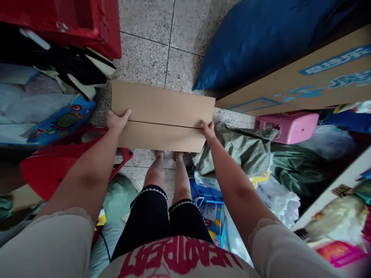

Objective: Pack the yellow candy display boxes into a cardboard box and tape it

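Note:
I hold a plain brown cardboard box (162,114) out in front of me, above the tiled floor, its two top flaps meeting in a seam across the middle. My left hand (117,119) grips its left edge with the thumb on top. My right hand (208,129) grips the right edge near the seam. My legs and feet show below the box.
A red crate (72,23) and black-and-white fabric (78,73) lie at upper left, a red plastic stool (55,162) at left. A blue cushion (261,38), a large printed carton (304,83), a pink stool (290,125) and green sacks (246,148) crowd the right. Bare speckled floor tiles (150,50) lie ahead.

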The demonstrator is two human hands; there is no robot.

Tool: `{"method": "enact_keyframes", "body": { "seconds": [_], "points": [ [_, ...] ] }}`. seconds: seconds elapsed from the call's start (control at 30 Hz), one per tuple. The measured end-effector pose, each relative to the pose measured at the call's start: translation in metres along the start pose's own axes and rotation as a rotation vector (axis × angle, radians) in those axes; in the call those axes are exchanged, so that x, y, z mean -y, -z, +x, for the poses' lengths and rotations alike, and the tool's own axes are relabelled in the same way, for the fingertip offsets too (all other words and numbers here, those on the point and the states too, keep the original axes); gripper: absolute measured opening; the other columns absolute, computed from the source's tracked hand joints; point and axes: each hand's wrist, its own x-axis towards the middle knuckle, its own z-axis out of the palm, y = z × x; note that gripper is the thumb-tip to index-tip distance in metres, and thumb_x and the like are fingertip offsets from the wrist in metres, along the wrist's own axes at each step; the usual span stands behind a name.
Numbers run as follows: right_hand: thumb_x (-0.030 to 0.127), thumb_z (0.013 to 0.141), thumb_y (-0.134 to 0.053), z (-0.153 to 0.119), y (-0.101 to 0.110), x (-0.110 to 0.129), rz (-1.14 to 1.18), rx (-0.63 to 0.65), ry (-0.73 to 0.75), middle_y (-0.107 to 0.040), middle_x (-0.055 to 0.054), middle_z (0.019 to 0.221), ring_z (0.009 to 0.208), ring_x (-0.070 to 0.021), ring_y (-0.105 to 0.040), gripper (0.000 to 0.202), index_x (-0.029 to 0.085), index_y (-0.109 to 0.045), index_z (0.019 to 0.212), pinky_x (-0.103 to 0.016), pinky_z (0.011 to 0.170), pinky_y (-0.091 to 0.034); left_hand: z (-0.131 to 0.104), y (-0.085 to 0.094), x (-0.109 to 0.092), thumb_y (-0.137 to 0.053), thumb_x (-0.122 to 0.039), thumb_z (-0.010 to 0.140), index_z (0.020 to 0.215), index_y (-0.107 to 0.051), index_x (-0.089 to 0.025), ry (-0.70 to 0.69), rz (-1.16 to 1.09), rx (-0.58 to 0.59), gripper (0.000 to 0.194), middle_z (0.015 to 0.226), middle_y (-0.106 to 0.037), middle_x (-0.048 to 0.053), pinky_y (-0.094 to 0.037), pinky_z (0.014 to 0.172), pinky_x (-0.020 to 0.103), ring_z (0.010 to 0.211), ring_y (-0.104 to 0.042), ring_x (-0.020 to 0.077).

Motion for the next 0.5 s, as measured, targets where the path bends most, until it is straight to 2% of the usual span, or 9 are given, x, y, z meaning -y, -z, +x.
{"method": "enact_keyframes", "body": {
  "seconds": [0.1, 0.17, 0.27, 0.43, 0.5],
  "points": [
    [0.06, 0.087, -0.054, 0.003, 0.004, 0.003, -0.109, 0.017, -0.067, -0.042, -0.018, 0.148, 0.133, -0.028, -0.046, 0.092, 0.018, -0.012, 0.157, -0.041, 0.113, -0.033, -0.005, -0.003, 0.008, -0.072, -0.052, 0.075, 0.134, -0.042, -0.005, -0.014, 0.028, -0.048, 0.081, 0.136, -0.052, 0.022, -0.04, 0.11, 0.043, 0.13, -0.049, 0.0321],
    [0.063, 0.086, -0.054, 0.004, 0.003, 0.003, -0.19, 0.013, -0.113, -0.041, -0.02, 0.147, 0.135, -0.0323, -0.043, 0.094, 0.021, -0.009, 0.158, -0.048, 0.114, -0.029, -0.008, -0.007, 0.007, -0.073, -0.049, 0.075, 0.135, -0.039, -0.006, 0.007, 0.029, -0.077, 0.082, 0.14, -0.046, 0.023, -0.038, 0.111, 0.047, 0.133, -0.044, 0.0337],
    [0.066, 0.087, -0.048, 0.007, -0.007, 0.004, -0.147, -0.016, -0.163, -0.036, -0.021, 0.149, 0.135, -0.0353, -0.04, 0.093, 0.022, -0.007, 0.158, -0.055, 0.111, -0.029, -0.009, -0.013, 0.003, -0.072, -0.052, 0.077, 0.139, -0.034, -0.009, 0.072, 0.002, -0.064, 0.085, 0.146, -0.037, 0.023, -0.037, 0.11, 0.055, 0.137, -0.036, 0.0377],
    [0.067, 0.093, -0.026, 0.009, -0.023, 0.002, -0.05, -0.025, -0.19, -0.021, -0.02, 0.155, 0.132, -0.0294, -0.044, 0.081, 0.024, 0.001, 0.157, -0.047, 0.105, -0.039, 0.001, -0.019, 0.006, -0.074, -0.047, 0.077, 0.141, -0.029, -0.012, 0.083, -0.021, -0.02, 0.085, 0.146, -0.033, 0.022, -0.034, 0.112, 0.056, 0.139, -0.032, 0.0366],
    [0.069, 0.091, -0.034, 0.011, -0.027, 0.002, -0.045, -0.03, -0.173, -0.018, -0.017, 0.157, 0.134, -0.0282, -0.042, 0.085, 0.026, 0.0, 0.156, -0.044, 0.107, -0.039, 0.007, -0.021, 0.008, -0.073, -0.049, 0.078, 0.143, -0.026, -0.011, 0.074, -0.015, -0.001, 0.089, 0.148, -0.03, 0.023, -0.032, 0.113, 0.057, 0.14, -0.03, 0.0371]
  ]
}}
